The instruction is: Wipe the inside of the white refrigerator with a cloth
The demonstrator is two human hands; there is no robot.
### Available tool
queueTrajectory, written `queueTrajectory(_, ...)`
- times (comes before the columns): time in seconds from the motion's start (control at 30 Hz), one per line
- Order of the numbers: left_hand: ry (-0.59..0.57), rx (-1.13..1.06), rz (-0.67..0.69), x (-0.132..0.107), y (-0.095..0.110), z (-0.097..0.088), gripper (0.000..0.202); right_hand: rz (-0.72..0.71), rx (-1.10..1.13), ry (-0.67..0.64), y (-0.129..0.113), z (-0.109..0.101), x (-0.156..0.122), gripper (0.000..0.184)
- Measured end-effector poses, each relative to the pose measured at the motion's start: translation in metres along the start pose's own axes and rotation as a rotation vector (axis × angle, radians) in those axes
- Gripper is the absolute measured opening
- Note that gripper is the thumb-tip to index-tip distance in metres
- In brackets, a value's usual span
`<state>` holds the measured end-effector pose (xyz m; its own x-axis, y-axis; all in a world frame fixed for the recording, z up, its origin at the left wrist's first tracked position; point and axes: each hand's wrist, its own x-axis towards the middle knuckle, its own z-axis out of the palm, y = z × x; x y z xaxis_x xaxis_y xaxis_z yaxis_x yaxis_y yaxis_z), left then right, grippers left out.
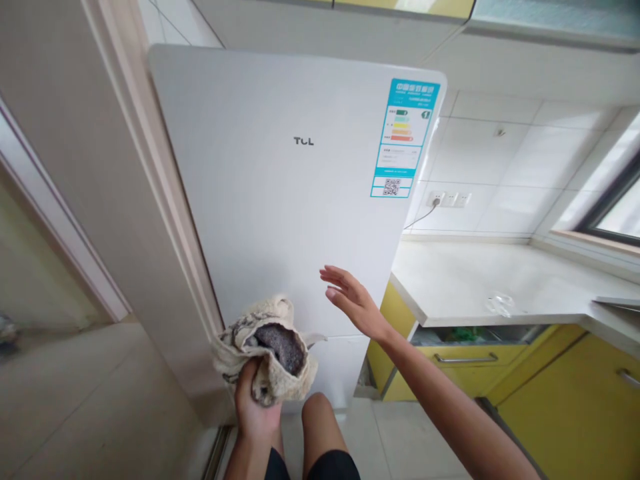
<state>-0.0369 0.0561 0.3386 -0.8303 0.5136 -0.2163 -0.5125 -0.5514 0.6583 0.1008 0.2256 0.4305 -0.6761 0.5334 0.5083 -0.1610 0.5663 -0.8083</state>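
A bunched, cream-coloured cloth (295, 383) with dark stains is gripped in my left hand (257, 403), low in front of the fridge. A dark grey, speckled patch shows in the folds; I cannot tell whether it is dirt or another item. My right hand (353, 303) hangs before the lower part of the upper door with its fingers apart and nothing in it. Whether it touches the door is not clear. The white fridge (280, 200) stands upright with its doors closed, a TCL logo in the middle and a blue energy label (405, 137) at the upper right.
To the right is a white countertop (460, 273) above yellow cabinets (460, 373), with a clear plastic item (500, 305) on it. A cord runs from the wall sockets (449, 199). A door frame (130, 167) borders the fridge on the left. Cabinets hang overhead.
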Motion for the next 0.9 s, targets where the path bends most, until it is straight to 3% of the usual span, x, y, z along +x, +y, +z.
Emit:
queueTrajectory(0.07, 0.007, 0.001, -0.005, -0.006, -0.007, 0.024, 0.025, 0.179, 0.117, 0.007, -0.008, -0.014, -0.037, 0.06)
queueTrajectory(0.13, -0.059, 0.04, 0.068, -0.015, -0.019, 0.049, 0.029, 0.307, 0.161, -0.01, -0.011, -0.024, -0.071, 0.073)
queueTrajectory(0.23, -0.249, 0.23, 0.165, -0.034, -0.044, 0.081, 0.038, 0.345, 0.282, -0.031, -0.013, -0.029, -0.106, 0.099)
queueTrajectory(0.3, -0.422, 0.404, 0.159, -0.048, -0.059, 0.099, 0.043, 0.321, 0.329, 0.028, -0.016, -0.03, -0.118, 0.105)
queueTrajectory(0.47, -0.899, 0.592, 0.151, -0.071, -0.083, 0.131, 0.045, 0.359, 0.245, 0.427, -0.014, -0.047, -0.122, 0.083)
queueTrajectory(0.63, -1.296, 0.678, 0.04, -0.06, -0.111, 0.148, 0.08, 0.339, 0.31, 0.692, 0.008, -0.089, -0.114, 0.049)
queueTrajectory(0.7, -1.332, 0.692, 0.081, -0.053, -0.126, 0.156, 0.097, 0.287, 0.293, 0.791, 0.018, -0.107, -0.109, 0.042)
queueTrajectory(0.8, -1.343, 0.733, 0.109, -0.049, -0.148, 0.173, 0.118, 0.252, 0.269, 0.958, 0.034, -0.136, -0.102, 0.048)
queueTrajectory(0.9, -1.371, 0.712, 0.023, -0.05, -0.163, 0.183, 0.119, 0.237, 0.241, 1.095, 0.054, -0.173, -0.093, 0.054)
